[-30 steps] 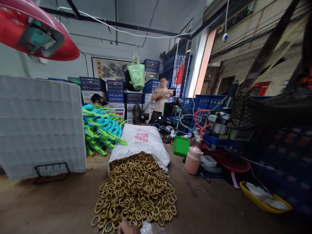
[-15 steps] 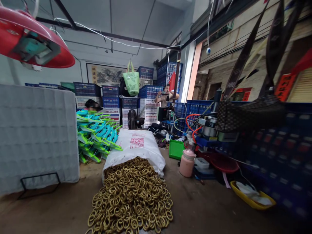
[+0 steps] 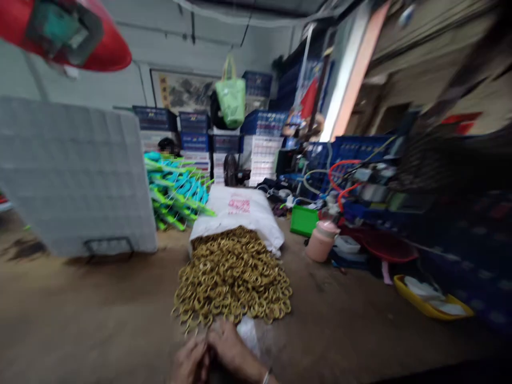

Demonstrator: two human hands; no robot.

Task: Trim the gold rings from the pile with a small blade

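Note:
Brass-coloured rings [image 3: 240,277] lie heaped on the table, spilling from the open mouth of a white sack [image 3: 256,208] with a red printed code. At the bottom of the view, just in front of the heap, my left hand [image 3: 190,360] and my right hand [image 3: 229,344] are close together. Both have curled fingers; what they hold, if anything, is blurred and hidden. My right hand is nearest to the front rings, and a bracelet shows on its wrist. Beside it lies a crumpled piece of clear plastic [image 3: 248,335].
A padded white panel [image 3: 80,181] stands at the left, near green-and-blue plastic pieces [image 3: 178,186]. To the right are a green tray [image 3: 304,220], a pink jug [image 3: 321,242] and a yellow basket [image 3: 432,304]. A red lamp [image 3: 108,48] hangs upper left. People are partly visible behind.
The view has tipped down and turned left, so the heap sits higher and farther right. Both my hands now show at the bottom; before, neither was visible.

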